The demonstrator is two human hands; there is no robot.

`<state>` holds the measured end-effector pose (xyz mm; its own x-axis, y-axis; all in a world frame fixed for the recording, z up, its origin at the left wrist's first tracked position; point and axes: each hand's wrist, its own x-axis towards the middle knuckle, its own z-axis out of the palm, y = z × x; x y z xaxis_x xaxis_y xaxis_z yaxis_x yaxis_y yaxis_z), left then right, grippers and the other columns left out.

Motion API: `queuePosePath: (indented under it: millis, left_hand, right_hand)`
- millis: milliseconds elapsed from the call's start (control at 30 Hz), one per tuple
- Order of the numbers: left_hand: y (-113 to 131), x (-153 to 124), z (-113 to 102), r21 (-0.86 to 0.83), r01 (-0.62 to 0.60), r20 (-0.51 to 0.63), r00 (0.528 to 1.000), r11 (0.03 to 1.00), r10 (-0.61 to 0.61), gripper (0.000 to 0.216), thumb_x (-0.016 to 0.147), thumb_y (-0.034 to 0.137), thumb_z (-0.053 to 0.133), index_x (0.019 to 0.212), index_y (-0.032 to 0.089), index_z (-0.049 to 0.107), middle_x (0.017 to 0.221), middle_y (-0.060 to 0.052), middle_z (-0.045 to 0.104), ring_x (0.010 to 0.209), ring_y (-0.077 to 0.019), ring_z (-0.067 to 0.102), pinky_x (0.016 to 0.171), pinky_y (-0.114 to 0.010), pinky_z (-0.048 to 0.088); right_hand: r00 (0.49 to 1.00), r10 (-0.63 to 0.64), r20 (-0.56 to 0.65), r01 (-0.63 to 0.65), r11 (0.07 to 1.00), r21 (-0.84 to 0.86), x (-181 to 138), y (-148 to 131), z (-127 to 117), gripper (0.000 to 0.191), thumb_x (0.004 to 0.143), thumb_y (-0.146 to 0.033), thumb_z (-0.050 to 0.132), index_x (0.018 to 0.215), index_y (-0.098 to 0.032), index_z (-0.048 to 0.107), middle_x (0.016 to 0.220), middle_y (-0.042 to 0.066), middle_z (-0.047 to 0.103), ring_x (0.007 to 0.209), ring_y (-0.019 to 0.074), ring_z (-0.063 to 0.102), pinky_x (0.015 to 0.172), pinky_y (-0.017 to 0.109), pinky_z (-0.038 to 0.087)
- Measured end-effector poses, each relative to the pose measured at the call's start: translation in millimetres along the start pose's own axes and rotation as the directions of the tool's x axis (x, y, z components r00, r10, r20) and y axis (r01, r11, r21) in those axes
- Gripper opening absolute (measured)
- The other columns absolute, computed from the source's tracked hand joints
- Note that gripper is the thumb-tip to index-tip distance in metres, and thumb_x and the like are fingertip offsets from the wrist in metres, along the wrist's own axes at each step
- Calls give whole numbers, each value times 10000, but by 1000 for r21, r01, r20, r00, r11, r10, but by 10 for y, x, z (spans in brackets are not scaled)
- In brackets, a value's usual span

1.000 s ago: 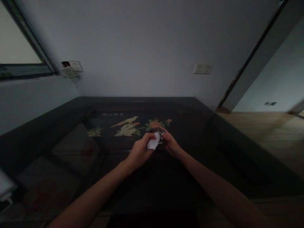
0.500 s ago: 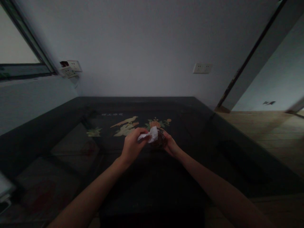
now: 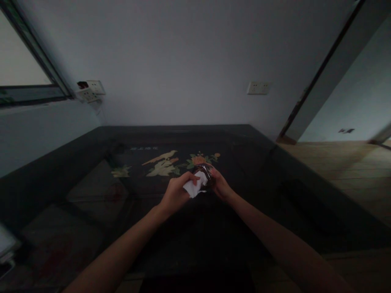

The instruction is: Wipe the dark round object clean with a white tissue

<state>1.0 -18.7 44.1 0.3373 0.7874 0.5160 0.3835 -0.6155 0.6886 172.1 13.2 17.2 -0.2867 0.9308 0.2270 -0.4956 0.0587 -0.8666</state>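
Observation:
My left hand [image 3: 179, 188] pinches a crumpled white tissue [image 3: 193, 188] between thumb and fingers. The tissue lies against the near left side of a dark brown, shiny, rounded object [image 3: 209, 171], glass-like with bright glints on its rim. My right hand [image 3: 220, 184] is wrapped around the right side of that object and holds it over the table. In the dim light I cannot tell exactly what kind of thing it is. The fingertips of the right hand are partly hidden behind it.
Beneath the hands is a dark glossy table [image 3: 244, 150] with a bird picture [image 3: 163, 165] and painted flowers [image 3: 200, 159]. A long dark object [image 3: 311, 207] lies at the right. A white item [image 3: 7, 244] shows at the left edge. Wall sockets [image 3: 258, 88] are behind.
My left hand has shifted slightly right and down, and the tissue is now spread lower along the object's near side. The rounded object has tilted, showing more of its shiny rim.

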Motion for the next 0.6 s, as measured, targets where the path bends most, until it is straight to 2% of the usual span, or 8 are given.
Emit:
queuePosePath:
  millis: [100,200,267,333,400,467,533,600]
  left_hand:
    - [25,20,0,-22,29,-43,999,999,-30,281,755,149,617,1035,175,604,912,-28,724,764,-146,679,658,-214,492]
    - [38,56,-51,44,15,-167,986,999,-8,199,823,208,573,998,171,659,890,-33,737,736,-151,684,648,-228,517]
    - [20,72,-119,138,-20,-284,957,990,59,161,849,231,555,917,165,686,833,-32,739,704,-150,682,631,-228,522]
    - [-17,74,-192,271,-101,-343,919,957,195,164,862,226,549,933,168,686,867,-42,738,757,-156,689,683,-240,533]
    - [-56,64,-234,405,-251,-258,891,879,373,197,871,198,536,1016,174,667,962,-63,730,854,-164,690,760,-257,537]
    - [-84,43,-223,465,-419,-82,857,780,509,253,865,160,529,1095,169,633,1025,-86,716,911,-175,686,794,-274,541]
    - [-93,17,-161,448,-531,66,822,719,566,288,848,129,526,1123,154,607,1025,-103,714,923,-193,685,790,-293,551]
    - [-87,-11,-79,392,-549,132,828,739,545,308,832,111,523,1131,144,586,1003,-113,714,910,-203,688,767,-298,557]
  right_hand:
    - [1000,-24,7,24,999,-21,3,8,-9,400,727,-469,647,1055,-241,635,1002,25,674,850,183,613,710,272,465]
    - [1000,-18,1,18,1000,-19,13,30,-17,387,729,-464,654,1051,-249,630,1006,16,671,860,180,612,727,274,466]
    - [1000,-11,-5,11,1000,-17,18,46,-19,384,733,-463,652,1053,-251,622,990,14,672,841,177,616,726,280,468]
    - [1000,-5,-8,5,1000,-14,19,64,-15,393,732,-463,651,1061,-251,611,972,18,675,809,177,621,711,288,472]
    - [1000,7,-6,-7,1000,-4,15,80,-4,407,722,-475,651,1054,-243,608,950,26,679,789,183,623,690,294,473]
    - [1000,19,-10,-18,1000,17,9,91,13,399,716,-482,648,1026,-233,615,928,30,682,798,190,624,693,297,474]
    - [999,28,-30,-27,999,35,5,92,29,380,723,-484,636,1002,-226,624,906,29,686,818,195,626,710,296,476]
    - [998,35,-48,-33,999,43,2,83,40,378,735,-495,620,995,-221,629,877,31,691,828,202,631,714,297,479]
